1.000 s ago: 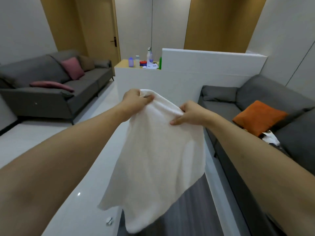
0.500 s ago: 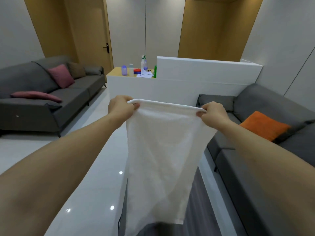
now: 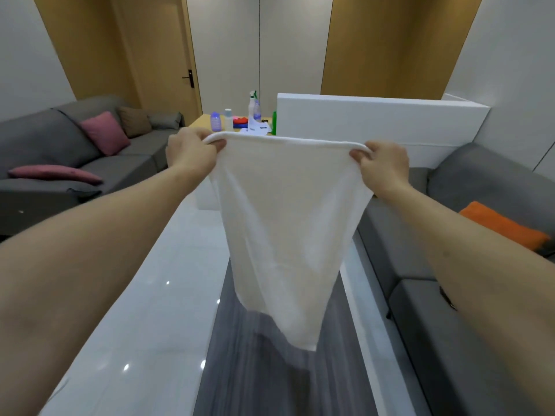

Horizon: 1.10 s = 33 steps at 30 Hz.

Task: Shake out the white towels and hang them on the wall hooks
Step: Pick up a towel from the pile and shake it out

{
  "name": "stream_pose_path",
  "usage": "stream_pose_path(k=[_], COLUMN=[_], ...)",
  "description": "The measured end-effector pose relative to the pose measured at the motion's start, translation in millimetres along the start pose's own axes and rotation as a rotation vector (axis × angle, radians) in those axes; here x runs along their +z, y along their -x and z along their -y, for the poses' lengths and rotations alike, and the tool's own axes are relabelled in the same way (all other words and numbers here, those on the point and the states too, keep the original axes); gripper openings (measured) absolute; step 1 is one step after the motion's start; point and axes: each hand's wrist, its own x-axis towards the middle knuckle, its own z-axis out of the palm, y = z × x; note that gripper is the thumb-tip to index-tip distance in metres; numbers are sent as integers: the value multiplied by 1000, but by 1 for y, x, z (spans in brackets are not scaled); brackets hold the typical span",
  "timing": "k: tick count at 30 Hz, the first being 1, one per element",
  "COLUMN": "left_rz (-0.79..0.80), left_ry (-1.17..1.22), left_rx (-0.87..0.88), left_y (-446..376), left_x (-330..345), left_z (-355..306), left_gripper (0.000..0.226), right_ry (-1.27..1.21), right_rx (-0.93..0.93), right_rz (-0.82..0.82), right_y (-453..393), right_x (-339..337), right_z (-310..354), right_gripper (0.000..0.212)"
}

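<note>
My left grip [image 3: 192,151] and right grip [image 3: 383,163] each pinch a top corner of the white towel [image 3: 288,223]. A second ago those corners sat bunched close together; now I have them drawn wide apart, the top hem taut between my grips and the cloth hanging flat below them, over the dark floor strip. I judge the shake-out nearly done. No wall hooks show beyond my grips.

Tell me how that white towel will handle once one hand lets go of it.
The white towel looks floppy: it hangs limp below the left hand and right hand. Released, that corner would probably drop and swing. It seems light, since pinches at its corners alone hold it up.
</note>
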Motion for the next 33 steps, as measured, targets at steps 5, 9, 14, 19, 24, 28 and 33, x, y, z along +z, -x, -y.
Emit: stream_pose_path(k=[5, 9, 14, 19, 24, 28, 33], left_rz=[39, 101, 209, 362, 644, 842, 1080], left_ry=[44, 64, 12, -53, -175, -301, -475], left_rx=[2, -16, -129, -260, -387, -438, -425], left_y=[27, 73, 169, 295, 421, 498, 541], left_x=[-3, -19, -48, -69, -87, -87, -73], left_z=[18, 44, 104, 171, 236, 279, 310], left_gripper=[13, 12, 11, 9, 8, 12, 23], right_ry=[15, -37, -42, -29, 14, 45, 121], right_rx=[-48, -47, 42, 175, 305, 421, 483], right_rz=[30, 44, 151, 322, 534, 685, 834], right_y=[25, 81, 186, 327, 469, 558, 605], right_x=[2, 3, 11, 17, 25, 32, 37], right_z=[-17, -25, -29, -42, -75, -105, -133], right_gripper=[20, 17, 19, 21, 19, 16, 15])
